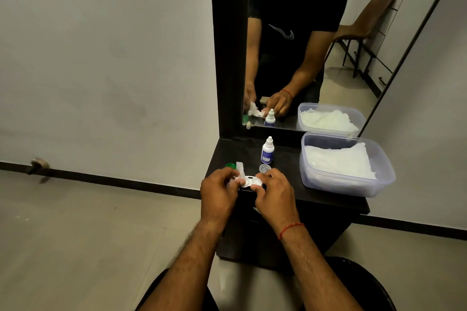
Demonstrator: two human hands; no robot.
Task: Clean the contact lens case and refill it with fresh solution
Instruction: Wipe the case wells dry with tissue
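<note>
Left hand [218, 192] fingers pinch a tissue [240, 168], right hand [274, 194] fingers grip the lens case [249, 181] (bottle [267, 151] label unreadable).

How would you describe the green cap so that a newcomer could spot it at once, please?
Start at the dark shelf below the mirror. At its left edge, just beyond the left hand, sits the green cap. The other cap, beside the white bottle, is clear.
</note>
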